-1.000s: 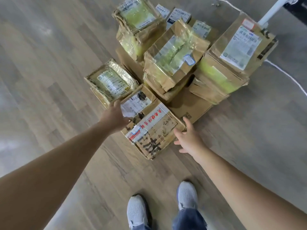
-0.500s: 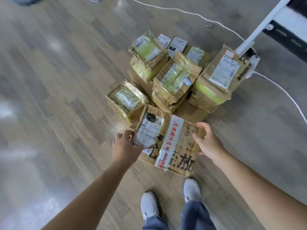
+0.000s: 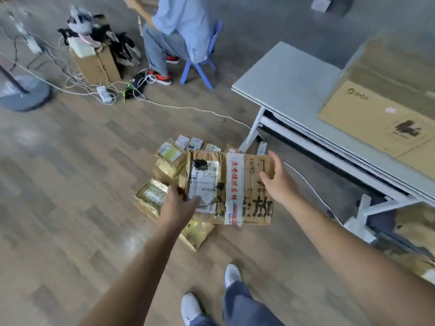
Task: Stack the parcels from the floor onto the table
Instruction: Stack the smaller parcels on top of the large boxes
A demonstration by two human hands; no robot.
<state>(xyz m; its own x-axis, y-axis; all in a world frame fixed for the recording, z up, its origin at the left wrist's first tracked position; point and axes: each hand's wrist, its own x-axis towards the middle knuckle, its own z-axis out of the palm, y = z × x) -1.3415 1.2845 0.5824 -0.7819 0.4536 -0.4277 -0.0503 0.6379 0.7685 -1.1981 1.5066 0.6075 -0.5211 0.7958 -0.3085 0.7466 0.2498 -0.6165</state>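
I hold a flat brown cardboard parcel [image 3: 235, 182] with a white label, white tape and red characters, lifted above the floor. My left hand [image 3: 179, 205] grips its left edge with the thumb on the label. Its right edge is gripped by my right hand [image 3: 277, 180]. Below and behind it, the pile of taped brown parcels [image 3: 164, 165] lies on the wooden floor, partly hidden by the held parcel. The grey table [image 3: 289, 83] stands to the right.
A large brown PICO carton [image 3: 381, 116] sits on the table's right part. A white cable [image 3: 202, 110] runs across the floor to a power strip [image 3: 103, 92]. A person sits on a blue stool [image 3: 200, 64] at the back. A fan base [image 3: 23, 92] stands left.
The parcel has come up off the floor in both hands. My view has risen and swung right, bringing the table, the seated person and the cables into sight.
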